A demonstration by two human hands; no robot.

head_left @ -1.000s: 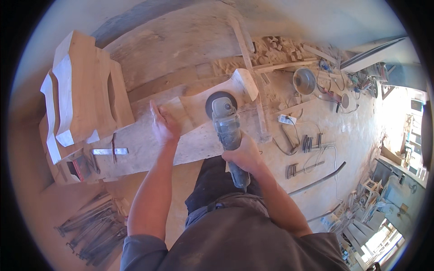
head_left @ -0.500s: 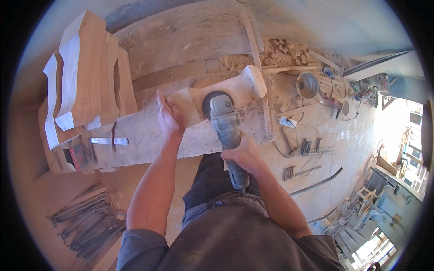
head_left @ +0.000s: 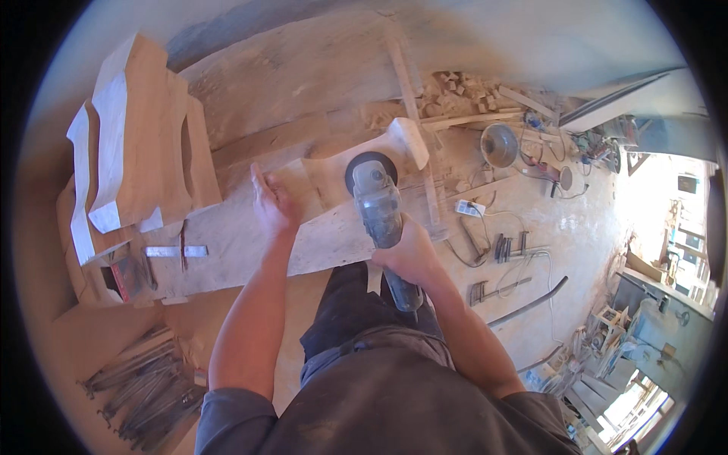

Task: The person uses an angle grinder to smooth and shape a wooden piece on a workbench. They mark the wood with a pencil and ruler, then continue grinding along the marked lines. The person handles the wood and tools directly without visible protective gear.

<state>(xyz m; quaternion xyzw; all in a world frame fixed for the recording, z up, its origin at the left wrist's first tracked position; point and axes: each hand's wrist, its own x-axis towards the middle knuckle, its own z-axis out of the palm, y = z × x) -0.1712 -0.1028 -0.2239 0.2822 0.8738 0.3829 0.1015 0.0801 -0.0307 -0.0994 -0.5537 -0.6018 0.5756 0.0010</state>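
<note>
So the angle sander (head_left: 377, 203) is gripped round its body by the right hand (head_left: 409, 254), sanding disc (head_left: 354, 173) over the curved wooden workpiece (head_left: 322, 184) on the bench (head_left: 227, 246). The left hand (head_left: 277, 206) is set at the piece's left end; how tightly can't be told. Looks like smoothing's underway; next pass probably calls for even pressure, fingers clear. More shaped boards (head_left: 148, 152) are stacked left.

Long dark metal bars (head_left: 148, 390) lie heaped at the lower left of the frame, below a steel ruler (head_left: 176, 251) at center left. Wood offcuts (head_left: 455, 87) litter the upper right, above a round metal bowl (head_left: 499, 145), while a white power strip (head_left: 470, 207) and a bar clamp (head_left: 499, 292) rest on the floor (head_left: 580, 235), right of center.
</note>
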